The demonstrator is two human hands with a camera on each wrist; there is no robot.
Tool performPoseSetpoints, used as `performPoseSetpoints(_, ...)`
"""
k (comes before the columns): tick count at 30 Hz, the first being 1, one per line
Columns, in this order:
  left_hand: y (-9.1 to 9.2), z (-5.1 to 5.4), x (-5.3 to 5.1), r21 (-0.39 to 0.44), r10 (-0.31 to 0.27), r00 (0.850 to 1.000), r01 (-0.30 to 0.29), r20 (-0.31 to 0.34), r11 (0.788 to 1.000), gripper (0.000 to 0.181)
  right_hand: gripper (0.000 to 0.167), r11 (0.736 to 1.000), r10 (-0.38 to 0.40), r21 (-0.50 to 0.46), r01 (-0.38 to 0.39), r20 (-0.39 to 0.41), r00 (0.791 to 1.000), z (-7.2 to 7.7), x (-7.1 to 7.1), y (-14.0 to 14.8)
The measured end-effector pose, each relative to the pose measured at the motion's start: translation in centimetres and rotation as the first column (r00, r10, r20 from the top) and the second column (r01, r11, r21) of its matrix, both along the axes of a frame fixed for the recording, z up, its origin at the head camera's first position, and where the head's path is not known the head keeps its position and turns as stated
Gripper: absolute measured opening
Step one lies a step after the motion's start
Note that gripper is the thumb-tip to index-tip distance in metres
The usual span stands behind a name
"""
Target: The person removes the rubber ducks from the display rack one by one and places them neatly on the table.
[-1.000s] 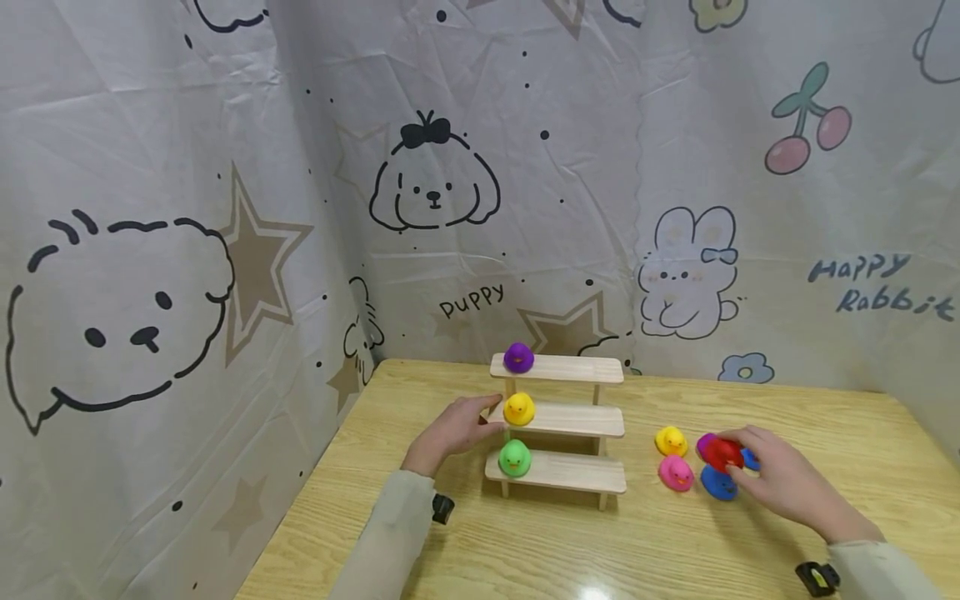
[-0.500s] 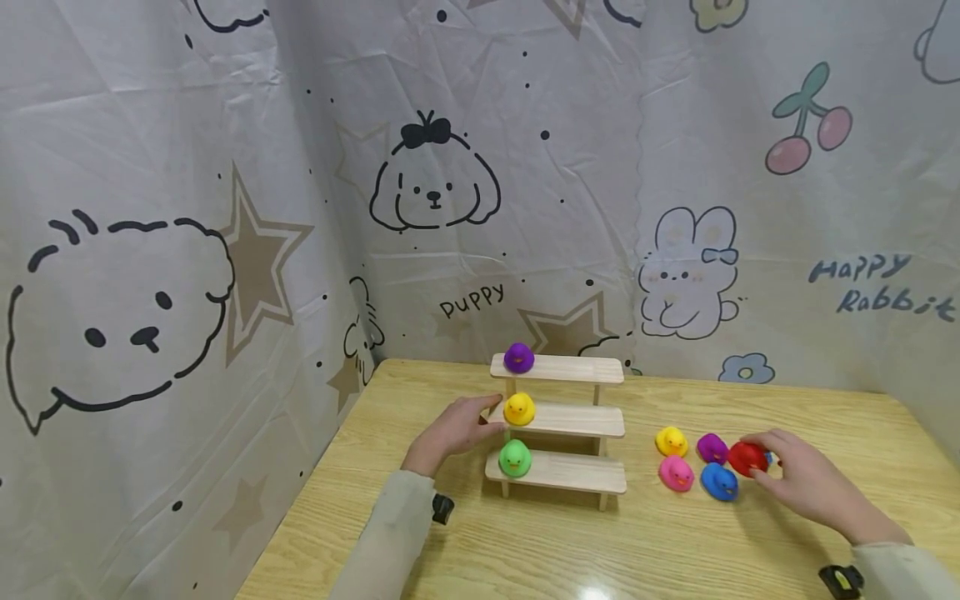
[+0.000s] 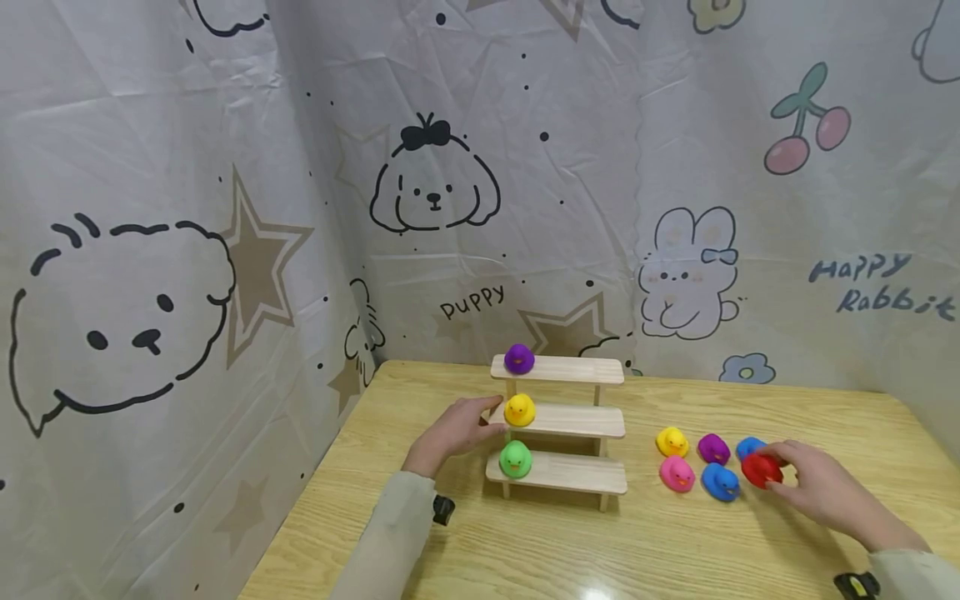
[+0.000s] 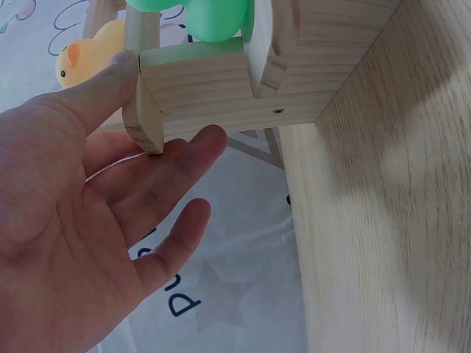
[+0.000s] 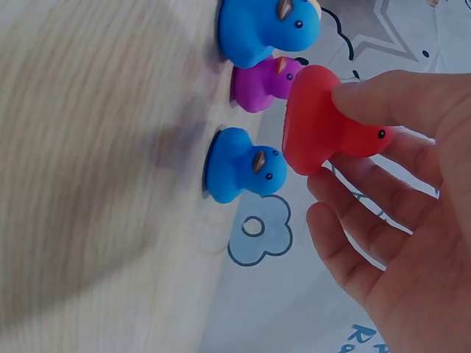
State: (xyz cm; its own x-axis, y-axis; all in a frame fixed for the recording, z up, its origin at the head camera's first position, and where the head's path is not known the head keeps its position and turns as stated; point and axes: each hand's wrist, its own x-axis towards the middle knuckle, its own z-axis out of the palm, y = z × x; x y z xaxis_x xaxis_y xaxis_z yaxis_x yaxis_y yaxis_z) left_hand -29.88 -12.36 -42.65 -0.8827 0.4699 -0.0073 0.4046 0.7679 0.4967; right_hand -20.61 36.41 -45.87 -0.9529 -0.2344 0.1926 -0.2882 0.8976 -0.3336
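The right hand pinches a red duck between thumb and fingers, held off the table in the right wrist view. Beside it sit a rear blue duck and a front blue duck. At the left end of a three-tier wooden shelf, the left hand grips the middle board's edge, thumb on one face and fingers behind in the left wrist view. Purple, yellow and green ducks stand on the top, middle and bottom boards, each at the left end.
Left of the blue ducks, on the wooden table, are a yellow duck, a pink duck and a magenta-purple duck. A printed cloth hangs behind the table and along its left side.
The right hand has moved rightward and slightly nearer with the red duck, uncovering the magenta-purple duck and the rear blue duck. The left hand stays on the shelf.
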Motion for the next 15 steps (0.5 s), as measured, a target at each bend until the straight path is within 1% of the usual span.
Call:
performPoseSetpoints(4,0.02,-0.05,0.00,-0.010,0.000,1.000,0.000,-0.004,1.000,0.059,0.035,1.000,-0.004,-0.006,0.004,0.031,1.000,-0.37,0.19,0.36)
performPoseSetpoints(9,0.00,-0.10,-0.03,-0.006,0.002,1.000,-0.002,-0.006,1.000,0.059,0.036,1.000,-0.005,-0.012,0.006,0.049,0.999,-0.61,0.25,0.67)
performPoseSetpoints(15,0.00,-0.10,-0.02,0.001,-0.001,1.000,0.001,-0.004,1.000,0.059,0.033,1.000,0.010,-0.023,-0.008,0.109,0.994,-0.77,0.24,1.09)
